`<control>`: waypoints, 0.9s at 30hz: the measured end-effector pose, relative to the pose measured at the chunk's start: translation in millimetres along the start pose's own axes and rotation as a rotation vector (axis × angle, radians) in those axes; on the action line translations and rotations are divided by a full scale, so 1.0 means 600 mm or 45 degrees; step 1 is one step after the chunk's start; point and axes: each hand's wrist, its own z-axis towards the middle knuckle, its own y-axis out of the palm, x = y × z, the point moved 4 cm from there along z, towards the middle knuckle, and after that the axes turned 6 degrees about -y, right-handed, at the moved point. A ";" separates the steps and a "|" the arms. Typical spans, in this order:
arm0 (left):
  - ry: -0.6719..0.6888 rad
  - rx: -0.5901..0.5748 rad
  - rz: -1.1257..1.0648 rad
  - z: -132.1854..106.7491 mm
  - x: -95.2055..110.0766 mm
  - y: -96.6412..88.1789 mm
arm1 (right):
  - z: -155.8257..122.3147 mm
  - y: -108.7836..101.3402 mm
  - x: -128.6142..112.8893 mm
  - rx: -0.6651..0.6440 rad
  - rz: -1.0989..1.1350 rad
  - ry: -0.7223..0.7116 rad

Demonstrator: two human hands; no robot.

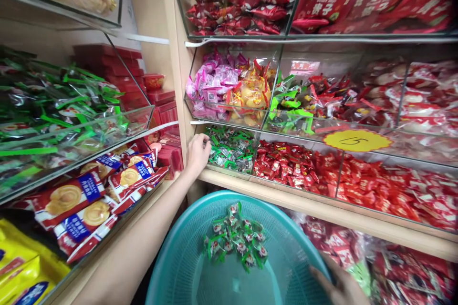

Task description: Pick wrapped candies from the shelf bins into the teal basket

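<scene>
My left hand reaches into a clear shelf bin of small green-wrapped candies, fingers curled into the pile; what they grip is hidden. My right hand clasps the near right rim of a teal plastic basket held below the shelf. A small heap of the same green-wrapped candies lies in the basket's middle.
Clear bins hold red candies, pink and yellow sweets, and red packets above. At left, angled bins carry green packets, red-and-blue biscuit packs and yellow bags. A yellow price tag sticks on a bin front.
</scene>
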 end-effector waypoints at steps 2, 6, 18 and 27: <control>0.047 -0.007 0.059 0.019 0.006 0.010 | 0.000 0.001 0.003 0.004 0.018 -0.016; 0.135 -0.079 0.217 0.051 0.018 0.031 | 0.001 0.000 0.012 0.026 0.019 -0.035; 0.008 -0.018 0.206 0.073 0.008 0.041 | -0.002 0.007 0.013 -0.020 -0.043 0.045; -0.437 0.104 -1.128 -0.038 0.020 0.030 | -0.009 0.007 0.021 0.018 -0.181 0.047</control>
